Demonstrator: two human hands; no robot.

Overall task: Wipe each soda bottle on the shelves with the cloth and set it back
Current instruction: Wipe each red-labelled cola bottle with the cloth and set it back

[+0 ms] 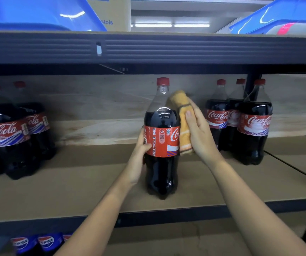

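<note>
Large clear-plastic cola bottle with red cap and red wrap label (pixel 162 137) stands upright near the front of the brown board middle shelf (pixel 85 183), in the open gap between the other bottles. Probable reason: pulled forward so both hands get around it.

Left hand (pixel 139 156): fingers curled round the bottle's left side at label height, thumb on the label front. Judged a steadying grip, so the bottle does not turn or tip under the wiping.

Right hand (pixel 197 132): fingers and thumb clasp a folded yellow-orange cloth with dark stripes (pixel 184 122), pressing it flat against the bottle's right side, from the shoulder down to the label's lower edge. Folded pad gives broad contact.

Group of cola bottles at shelf left (pixel 9 137), another at right (pixel 241 122), both well apart from the hands. Blue-labelled cola bottles (pixel 35 242) on the shelf below. Blue plastic bins (pixel 37 13) above.

Judgement: wipe in progress on this bottle; setting back not yet done.
</note>
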